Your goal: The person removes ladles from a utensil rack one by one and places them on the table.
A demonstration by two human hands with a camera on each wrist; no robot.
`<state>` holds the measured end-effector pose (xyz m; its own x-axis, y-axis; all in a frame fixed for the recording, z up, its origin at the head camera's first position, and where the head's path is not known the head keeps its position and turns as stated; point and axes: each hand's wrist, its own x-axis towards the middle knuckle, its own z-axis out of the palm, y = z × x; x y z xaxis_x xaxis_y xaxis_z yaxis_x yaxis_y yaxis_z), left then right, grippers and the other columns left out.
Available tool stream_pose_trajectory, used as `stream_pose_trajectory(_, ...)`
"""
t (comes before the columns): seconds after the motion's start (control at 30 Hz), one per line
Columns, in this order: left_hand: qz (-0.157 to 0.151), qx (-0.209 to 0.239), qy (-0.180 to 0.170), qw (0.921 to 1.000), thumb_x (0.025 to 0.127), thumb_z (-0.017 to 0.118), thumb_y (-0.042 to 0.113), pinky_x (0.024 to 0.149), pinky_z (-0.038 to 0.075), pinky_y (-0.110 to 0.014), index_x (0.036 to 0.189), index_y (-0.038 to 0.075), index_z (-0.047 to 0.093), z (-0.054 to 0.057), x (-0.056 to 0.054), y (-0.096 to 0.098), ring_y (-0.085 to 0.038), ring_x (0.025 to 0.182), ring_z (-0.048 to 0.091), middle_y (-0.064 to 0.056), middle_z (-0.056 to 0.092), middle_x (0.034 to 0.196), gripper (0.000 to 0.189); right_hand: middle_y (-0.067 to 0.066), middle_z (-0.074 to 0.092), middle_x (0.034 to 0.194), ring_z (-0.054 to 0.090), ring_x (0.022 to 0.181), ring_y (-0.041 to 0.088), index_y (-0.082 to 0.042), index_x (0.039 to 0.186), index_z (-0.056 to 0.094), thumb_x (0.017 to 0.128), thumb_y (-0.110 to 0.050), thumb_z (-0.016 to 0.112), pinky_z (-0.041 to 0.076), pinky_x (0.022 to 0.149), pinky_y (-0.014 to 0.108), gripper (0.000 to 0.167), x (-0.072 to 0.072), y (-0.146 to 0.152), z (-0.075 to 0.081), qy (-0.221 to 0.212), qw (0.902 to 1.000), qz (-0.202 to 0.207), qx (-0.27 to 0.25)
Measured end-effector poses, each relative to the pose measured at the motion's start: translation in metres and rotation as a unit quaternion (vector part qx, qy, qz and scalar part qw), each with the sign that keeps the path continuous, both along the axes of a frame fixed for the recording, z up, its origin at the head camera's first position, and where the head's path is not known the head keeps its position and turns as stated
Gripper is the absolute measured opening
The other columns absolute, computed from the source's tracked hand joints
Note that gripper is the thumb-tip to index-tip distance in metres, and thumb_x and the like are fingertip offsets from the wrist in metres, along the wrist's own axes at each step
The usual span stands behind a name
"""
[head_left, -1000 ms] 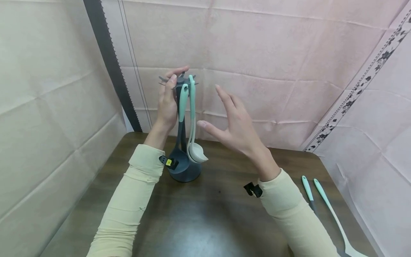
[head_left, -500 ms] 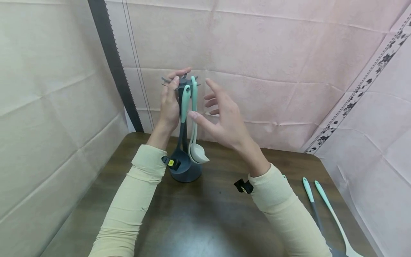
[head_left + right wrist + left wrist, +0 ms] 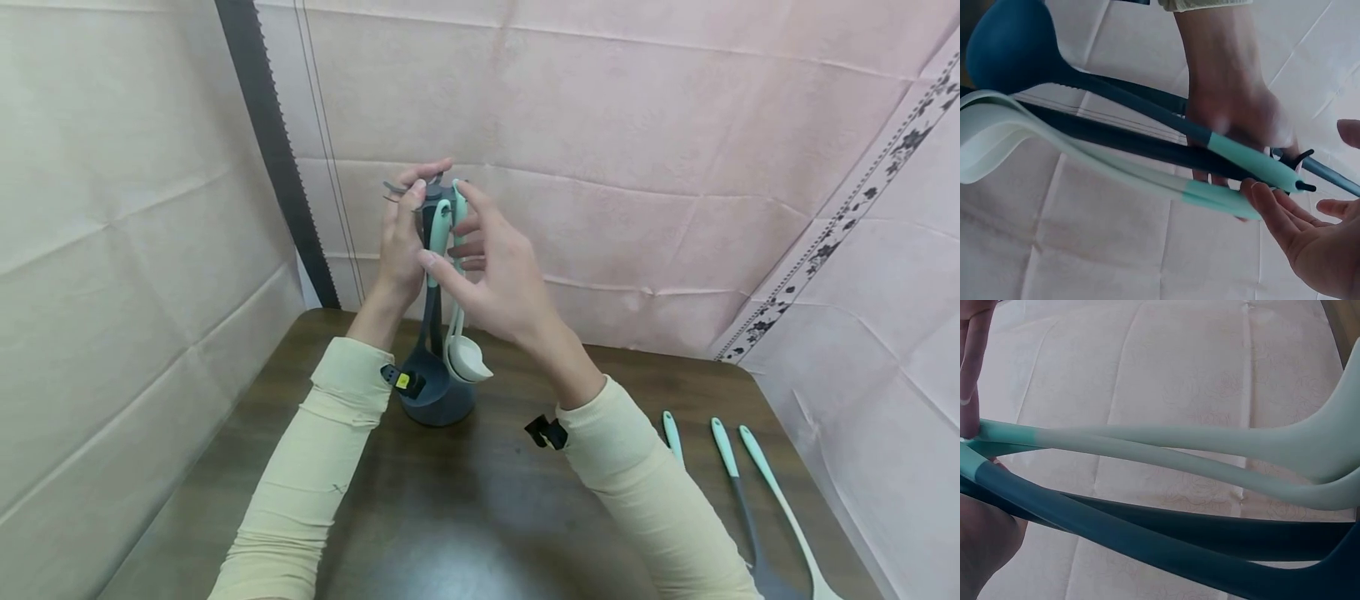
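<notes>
A dark utensil stand (image 3: 442, 410) stands on the table, its hooks at the top. My left hand (image 3: 400, 250) holds the upper post, thumb in front and fingers behind. A dark ladle (image 3: 1013, 47) with a mint handle hangs facing me. To its right hang pale ladle-like utensils (image 3: 468, 360); the left wrist view shows two pale shafts (image 3: 1166, 456) overlapping. My right hand (image 3: 506, 275) is at these handles. Its fingertips touch the pale utensils' mint handle (image 3: 1225, 200), while the thumb stands apart near the dark ladle's handle (image 3: 439, 237).
Several mint-handled utensils lie on the table (image 3: 480, 500) at the right, among them a dark one (image 3: 741, 492) and a pale one (image 3: 783, 508). My right sleeve partly covers another mint handle (image 3: 672, 435). Cloth walls (image 3: 600, 125) stand behind and at both sides.
My right hand has moved left from open air to the hanging handles, its fingers bending more. The left hand keeps its hold on the stand. More of the utensils at right now shows.
</notes>
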<state>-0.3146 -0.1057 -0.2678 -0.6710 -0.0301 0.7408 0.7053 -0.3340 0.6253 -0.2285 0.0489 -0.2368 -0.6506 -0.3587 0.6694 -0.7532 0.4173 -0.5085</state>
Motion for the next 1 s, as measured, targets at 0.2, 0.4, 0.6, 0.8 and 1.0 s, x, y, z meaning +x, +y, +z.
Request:
stream_pose_trajectory(0.2, 0.001, 0.014, 0.006, 0.9999, 0.110, 0.038, 0.022, 0.115, 0.037, -0.037, 0.134, 0.007, 0.057, 0.000, 0.000, 0.003, -0.024, 0.145, 0.045, -0.013, 0.059, 0.150, 0.035, 0.010, 0.068, 0.112, 0.076, 0.088, 0.015, -0.011, 0.161, 0.039, 0.101, -0.032, 0.070, 0.061, 0.076, 0.025, 0.071, 0.001, -0.013, 0.001, 0.001, 0.9992, -0.037, -0.012)
stream_pose_trajectory(0.4, -0.003, 0.019, 0.005, 0.9998, 0.110, 0.038, 0.023, 0.109, 0.041, -0.035, 0.134, 0.008, 0.057, -0.001, 0.001, 0.002, -0.025, 0.137, 0.050, -0.011, 0.058, 0.151, 0.035, 0.007, 0.073, 0.096, 0.077, 0.080, 0.014, -0.007, 0.153, 0.050, 0.103, -0.024, 0.068, 0.060, 0.069, 0.024, 0.056, -0.003, -0.025, -0.003, 0.020, 0.9972, -0.069, -0.021)
stream_pose_trajectory(0.6, 0.003, 0.019, -0.001, 0.9998, 0.110, 0.038, 0.024, 0.105, 0.044, -0.035, 0.135, 0.008, 0.057, -0.004, 0.004, 0.000, -0.028, 0.135, 0.051, -0.009, 0.058, 0.152, 0.036, 0.012, 0.076, 0.093, 0.078, 0.079, 0.021, -0.004, 0.145, 0.057, 0.103, -0.020, 0.068, 0.063, 0.070, 0.034, 0.046, -0.011, -0.032, -0.011, 0.048, 0.9949, -0.082, -0.034)
stream_pose_trajectory(0.8, 0.005, 0.006, -0.006, 0.9999, 0.111, 0.037, 0.024, 0.114, 0.039, -0.039, 0.137, 0.009, 0.057, -0.003, 0.004, 0.001, -0.025, 0.143, 0.047, -0.010, 0.056, 0.154, 0.036, 0.012, 0.075, 0.087, 0.076, 0.073, 0.020, -0.003, 0.140, 0.059, 0.101, -0.015, 0.070, 0.062, 0.067, 0.031, 0.043, -0.016, -0.032, -0.015, 0.082, 0.9912, -0.097, -0.036)
stream_pose_trajectory(1.0, 0.006, 0.007, -0.005, 0.9999, 0.110, 0.038, 0.024, 0.117, 0.036, -0.042, 0.135, 0.006, 0.057, 0.002, 0.004, 0.003, -0.025, 0.144, 0.046, -0.011, 0.057, 0.153, 0.036, 0.010, 0.071, 0.084, 0.074, 0.070, 0.019, -0.004, 0.140, 0.058, 0.100, -0.013, 0.071, 0.059, 0.065, 0.026, 0.043, -0.020, -0.031, -0.015, 0.084, 0.9904, -0.100, -0.043)
